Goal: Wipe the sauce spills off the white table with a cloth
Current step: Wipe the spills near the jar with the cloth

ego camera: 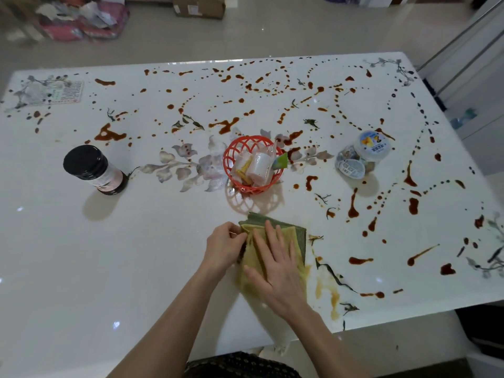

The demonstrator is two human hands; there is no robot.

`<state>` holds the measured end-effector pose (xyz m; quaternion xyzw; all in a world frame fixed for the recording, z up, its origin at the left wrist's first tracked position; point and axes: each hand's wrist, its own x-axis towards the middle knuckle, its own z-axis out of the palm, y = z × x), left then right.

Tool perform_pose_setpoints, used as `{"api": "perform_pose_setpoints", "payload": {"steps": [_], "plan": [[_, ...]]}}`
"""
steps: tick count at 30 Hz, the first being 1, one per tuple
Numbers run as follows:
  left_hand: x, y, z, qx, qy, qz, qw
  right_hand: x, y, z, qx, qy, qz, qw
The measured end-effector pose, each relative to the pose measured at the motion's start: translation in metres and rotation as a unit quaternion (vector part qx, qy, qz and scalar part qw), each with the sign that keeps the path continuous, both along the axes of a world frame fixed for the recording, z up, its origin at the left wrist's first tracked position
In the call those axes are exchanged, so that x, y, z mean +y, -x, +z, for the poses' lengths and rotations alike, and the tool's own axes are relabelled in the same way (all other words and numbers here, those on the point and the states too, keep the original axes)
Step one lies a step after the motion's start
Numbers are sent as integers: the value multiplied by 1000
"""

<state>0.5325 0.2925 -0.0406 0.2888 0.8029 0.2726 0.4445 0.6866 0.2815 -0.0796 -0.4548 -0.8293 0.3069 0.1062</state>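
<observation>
A folded green and yellow cloth (296, 236) lies on the white table (136, 255) near the front edge, just in front of the red basket. My right hand (275, 268) rests flat on top of it with fingers spread. My left hand (225, 245) pinches the cloth's left edge. Red-brown sauce spills (353, 205) dot and streak the far half and the right side of the table. A pale orange smear (327, 293) lies just right of the cloth.
A red plastic basket (231, 170) holding small packets stands mid-table. A dark-lidded jar (92, 169) stands at the left, a clear tub with small cups (365, 154) at the right. A printed card (65, 92) lies at the far left corner. Boxes and bags sit on the floor beyond.
</observation>
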Motion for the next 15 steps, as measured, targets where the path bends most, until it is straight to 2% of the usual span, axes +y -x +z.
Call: {"api": "perform_pose_setpoints", "payload": {"steps": [4, 6, 8, 10, 12, 15], "plan": [[-1, 1, -4, 61, -26, 23, 998, -1, 7, 12, 78, -28, -174, 981], [2, -1, -7, 101, -52, -18, 993, 1, 6, 9, 58, -51, -230, 970], [6, -8, -10, 162, -57, -96, 980, 1, 3, 2, 6, -69, -221, 973], [9, -14, -15, 248, -41, -165, 954, -1, 2, -3, -23, -77, -199, 977], [11, -18, -17, 325, -16, -203, 923, -2, 0, -4, -25, -84, -193, 977], [14, -20, -11, 361, -8, -224, 905, -6, -1, -2, 6, -99, -212, 972]]}}
